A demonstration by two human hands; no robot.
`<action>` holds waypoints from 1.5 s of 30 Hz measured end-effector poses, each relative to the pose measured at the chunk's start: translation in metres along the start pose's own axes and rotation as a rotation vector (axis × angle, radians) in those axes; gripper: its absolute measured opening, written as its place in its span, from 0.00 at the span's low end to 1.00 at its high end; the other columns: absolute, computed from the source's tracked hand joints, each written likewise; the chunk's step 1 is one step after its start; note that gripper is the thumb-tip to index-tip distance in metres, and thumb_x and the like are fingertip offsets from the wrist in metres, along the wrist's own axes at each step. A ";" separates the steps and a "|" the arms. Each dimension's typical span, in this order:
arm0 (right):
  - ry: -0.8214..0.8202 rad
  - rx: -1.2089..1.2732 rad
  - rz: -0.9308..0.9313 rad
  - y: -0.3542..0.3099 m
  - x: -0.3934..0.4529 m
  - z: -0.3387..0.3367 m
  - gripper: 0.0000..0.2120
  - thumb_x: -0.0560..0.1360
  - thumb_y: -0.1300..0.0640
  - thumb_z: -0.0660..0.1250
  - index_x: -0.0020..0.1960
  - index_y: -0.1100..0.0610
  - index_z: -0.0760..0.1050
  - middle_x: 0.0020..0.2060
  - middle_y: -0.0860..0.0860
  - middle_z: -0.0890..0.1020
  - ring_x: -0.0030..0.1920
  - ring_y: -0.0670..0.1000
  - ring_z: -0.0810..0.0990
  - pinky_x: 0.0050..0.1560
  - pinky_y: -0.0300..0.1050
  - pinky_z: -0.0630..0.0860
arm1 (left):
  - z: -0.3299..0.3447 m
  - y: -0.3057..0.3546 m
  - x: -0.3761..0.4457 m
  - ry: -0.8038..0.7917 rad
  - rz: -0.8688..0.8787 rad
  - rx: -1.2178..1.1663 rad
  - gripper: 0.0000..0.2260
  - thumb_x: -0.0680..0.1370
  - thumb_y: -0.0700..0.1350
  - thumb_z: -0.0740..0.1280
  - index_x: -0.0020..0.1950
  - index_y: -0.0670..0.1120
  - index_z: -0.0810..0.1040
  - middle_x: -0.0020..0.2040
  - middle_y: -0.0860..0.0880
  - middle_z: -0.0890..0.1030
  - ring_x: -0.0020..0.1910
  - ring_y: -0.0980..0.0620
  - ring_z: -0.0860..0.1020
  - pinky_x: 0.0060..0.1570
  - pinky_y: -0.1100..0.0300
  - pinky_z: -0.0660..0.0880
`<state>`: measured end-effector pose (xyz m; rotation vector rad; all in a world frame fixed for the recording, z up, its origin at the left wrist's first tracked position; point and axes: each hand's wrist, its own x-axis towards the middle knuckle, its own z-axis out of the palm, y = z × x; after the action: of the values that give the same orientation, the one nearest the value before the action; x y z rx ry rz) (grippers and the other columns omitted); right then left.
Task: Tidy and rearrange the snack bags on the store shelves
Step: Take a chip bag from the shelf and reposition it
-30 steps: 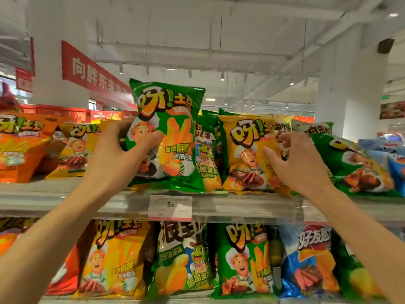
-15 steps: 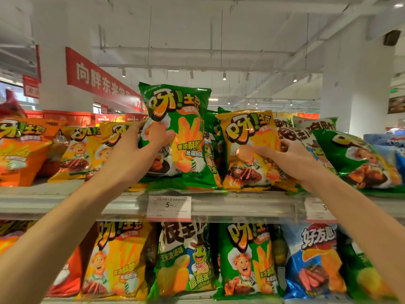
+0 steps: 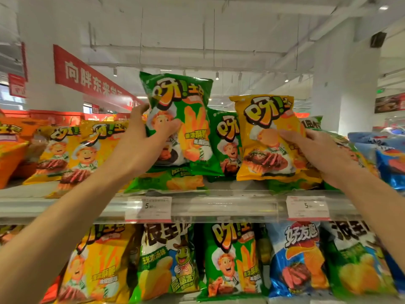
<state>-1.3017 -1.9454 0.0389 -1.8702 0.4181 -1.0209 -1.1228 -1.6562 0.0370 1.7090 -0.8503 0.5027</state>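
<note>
My left hand grips a green snack bag by its left edge, thumb across the front, and holds it upright above the upper shelf. My right hand grips a yellow snack bag at its right side, lifted a little off the shelf. Between them another green bag stands behind, and a green bag lies flat under the lifted one.
Yellow bags and an orange bag fill the upper shelf's left; green and blue bags sit at the right. The lower shelf holds a row of several bags. Price tags hang on the shelf edge.
Both hands have raised their bags off the shelf. The yellow bag has come up and forward, uncovering a flat green bag and a standing green bag behind.
</note>
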 end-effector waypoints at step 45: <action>0.016 0.037 0.007 0.008 -0.020 -0.037 0.16 0.77 0.40 0.69 0.58 0.50 0.80 0.46 0.51 0.89 0.47 0.56 0.88 0.58 0.60 0.82 | 0.099 0.026 0.015 -0.432 0.040 0.153 0.26 0.86 0.56 0.55 0.83 0.52 0.55 0.80 0.47 0.65 0.76 0.47 0.67 0.67 0.55 0.65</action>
<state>-1.3416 -1.9576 0.0308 -1.8283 0.4120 -1.0325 -1.1415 -1.7580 0.0341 1.9808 -1.1788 0.2288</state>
